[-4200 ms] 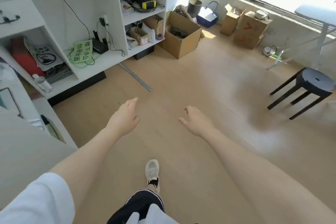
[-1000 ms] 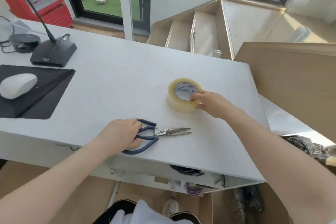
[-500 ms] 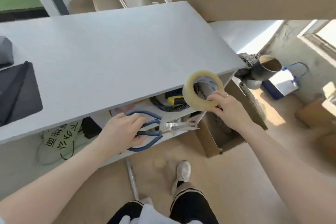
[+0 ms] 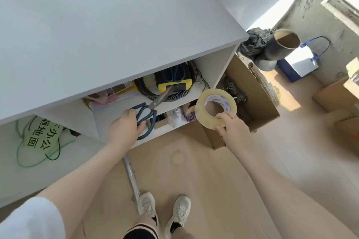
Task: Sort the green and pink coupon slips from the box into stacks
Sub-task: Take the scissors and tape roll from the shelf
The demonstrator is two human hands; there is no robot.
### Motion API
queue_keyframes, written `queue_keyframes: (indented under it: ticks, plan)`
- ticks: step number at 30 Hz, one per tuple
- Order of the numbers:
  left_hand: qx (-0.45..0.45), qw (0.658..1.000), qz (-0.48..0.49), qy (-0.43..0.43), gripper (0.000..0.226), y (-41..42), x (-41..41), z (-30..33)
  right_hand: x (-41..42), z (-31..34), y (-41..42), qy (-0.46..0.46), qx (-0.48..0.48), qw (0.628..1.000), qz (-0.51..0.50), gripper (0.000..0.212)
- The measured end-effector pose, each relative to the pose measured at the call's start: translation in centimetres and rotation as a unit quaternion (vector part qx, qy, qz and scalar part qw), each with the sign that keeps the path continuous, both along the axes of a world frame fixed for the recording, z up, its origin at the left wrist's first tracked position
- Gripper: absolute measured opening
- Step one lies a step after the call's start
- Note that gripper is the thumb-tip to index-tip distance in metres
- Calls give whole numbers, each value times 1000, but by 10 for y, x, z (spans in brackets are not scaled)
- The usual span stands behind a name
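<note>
A white shelf unit point(image 4: 116, 25) was stood on a wooden floor point(image 4: 213, 170); a cable coil point(image 4: 147, 91) and a yellow device point(image 4: 174, 83) were kept on its shelf.

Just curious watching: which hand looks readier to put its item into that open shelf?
Probably the left hand: its scissors already point into the shelf. The right hand holds the tape roll outside it.

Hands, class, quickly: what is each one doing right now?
Left hand: fingers curled through the handles of the blue scissors, holding them.
Right hand: fingers pinching the roll of clear tape, holding it up.
</note>
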State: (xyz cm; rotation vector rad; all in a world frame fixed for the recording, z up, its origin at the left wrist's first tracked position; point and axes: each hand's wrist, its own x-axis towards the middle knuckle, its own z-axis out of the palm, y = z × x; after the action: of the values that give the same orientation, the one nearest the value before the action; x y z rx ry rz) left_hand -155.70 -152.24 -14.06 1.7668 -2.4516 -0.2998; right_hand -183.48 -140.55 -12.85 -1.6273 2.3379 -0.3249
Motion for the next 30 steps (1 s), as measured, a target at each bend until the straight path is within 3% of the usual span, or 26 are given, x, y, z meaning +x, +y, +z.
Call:
queue_keyframes:
  ticks: [4, 13, 18, 23, 27, 30]
  plan:
    - [51, 988, 115, 86, 32, -27, -51, -32, -6, -40, -20, 1, -26, 1000, 16, 29]
    - [-42, 980, 131, 143, 34, -101, -134, -86, -23, -117, -80, 35, -155, 985, 74, 27]
    - [-122, 971, 142, 147, 41, -157, -163, -112, -35, -153, -118, 41, -233, 969, 68, 29]
    - [-190, 976, 94, 57, 37, -183, -169, -133, -35, -176, -142, 55, -256, 962, 71, 31]
    - [-161, 981, 99, 40, 39, -202, -180, -140, -36, -187, -150, 56, -267, 958, 84, 31]
    - [-138, 983, 84, 88, 39, -209, -183, -138, -38, -186, -151, 68, -288, 951, 85, 31]
